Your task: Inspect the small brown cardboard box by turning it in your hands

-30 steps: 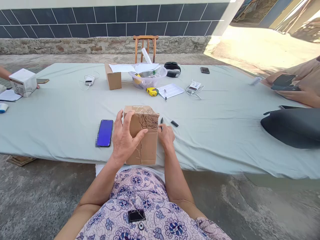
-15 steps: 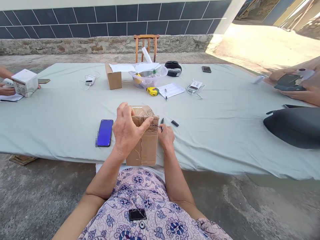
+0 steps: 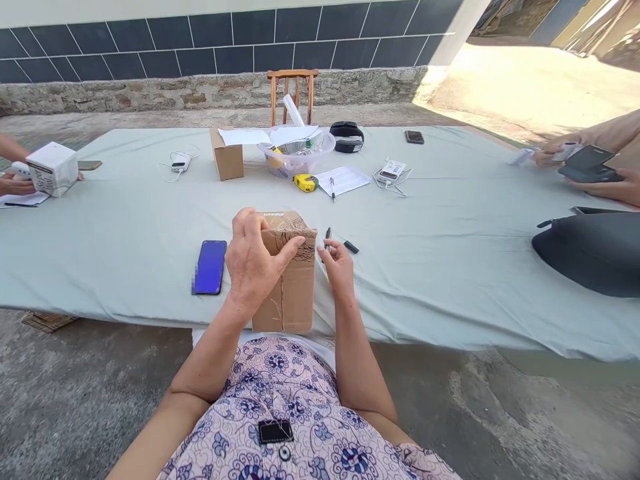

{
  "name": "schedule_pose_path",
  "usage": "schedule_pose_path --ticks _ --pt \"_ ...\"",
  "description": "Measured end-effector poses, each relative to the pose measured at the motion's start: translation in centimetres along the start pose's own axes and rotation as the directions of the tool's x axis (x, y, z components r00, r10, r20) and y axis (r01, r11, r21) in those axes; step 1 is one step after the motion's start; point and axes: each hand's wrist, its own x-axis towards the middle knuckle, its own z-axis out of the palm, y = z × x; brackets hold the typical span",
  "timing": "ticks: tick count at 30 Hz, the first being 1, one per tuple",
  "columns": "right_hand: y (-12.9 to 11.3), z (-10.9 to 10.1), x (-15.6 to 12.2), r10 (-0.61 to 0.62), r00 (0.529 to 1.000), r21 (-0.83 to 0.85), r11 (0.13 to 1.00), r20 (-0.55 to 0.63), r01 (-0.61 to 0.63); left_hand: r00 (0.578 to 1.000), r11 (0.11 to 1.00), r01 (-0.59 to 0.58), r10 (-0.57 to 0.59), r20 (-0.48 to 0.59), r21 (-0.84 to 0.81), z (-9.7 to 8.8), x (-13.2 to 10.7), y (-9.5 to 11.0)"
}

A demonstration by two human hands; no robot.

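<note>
My left hand is closed over the upper left of a brown cardboard box, with the thumb lying across its top edge. The box stands tilted near the table's front edge, with black scribbled lines along its upper part. Just right of the box, my right hand pinches a black marker between thumb and fingers, its tip end partly hidden. A black marker cap lies on the cloth beside that hand. A phone with a blue screen lies left of my left hand.
A pale cloth covers the table. Farther back are a small carton, a plastic basket, a yellow tape measure and a written sheet. A black bag lies right. Other people's hands hold things at both sides.
My right hand has shifted slightly right and up, away from the box side, with the marker now more upright. My left hand and the box stay nearly still.
</note>
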Motion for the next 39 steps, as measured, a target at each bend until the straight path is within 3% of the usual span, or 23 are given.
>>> schedule_pose_path --ticks 3,5,7,11,14,30,34,39 --pt "-1.8 -0.7 -0.5 -0.028 1.0 0.215 0.976 0.002 0.027 0.999 0.996 -0.051 0.052 0.013 -0.071 -0.1 -0.1 -0.7" --pt "-3.5 -1.1 -1.2 -0.063 0.998 0.44 0.897 0.017 0.049 0.997 0.991 -0.073 0.075 0.016 -0.112 -0.2 -0.2 -1.0" --pt "-5.4 -1.4 -2.1 -0.156 0.988 0.504 0.855 0.02 0.125 0.996 0.987 -0.082 0.085 0.017 -0.136 -0.3 -0.3 -1.2" --pt "-8.8 -1.4 -4.1 -0.433 0.901 0.293 0.865 0.025 0.407 0.996 0.987 -0.085 0.086 0.007 -0.134 -0.2 -0.4 -1.3" --pt "-10.6 -1.1 -4.9 -0.517 0.853 0.136 0.852 0.065 0.506 0.996 0.987 -0.095 0.094 -0.014 -0.131 -0.1 -0.5 -1.2" --pt "-12.5 -0.6 -4.7 -0.506 0.855 0.221 0.852 0.117 0.474 0.996 0.985 -0.085 0.085 -0.005 -0.15 -0.3 -0.8 -0.8" --pt "-12.9 -0.8 -4.7 -0.536 0.837 0.177 0.839 0.111 0.514 0.998 0.988 -0.068 0.069 0.007 -0.139 -0.4 -0.7 -0.8" --pt "-13.6 -1.2 -4.7 -0.542 0.813 0.07 0.838 0.213 0.541 0.997 0.984 -0.072 0.077 0.029 -0.161 -0.5 -0.8 -0.8"
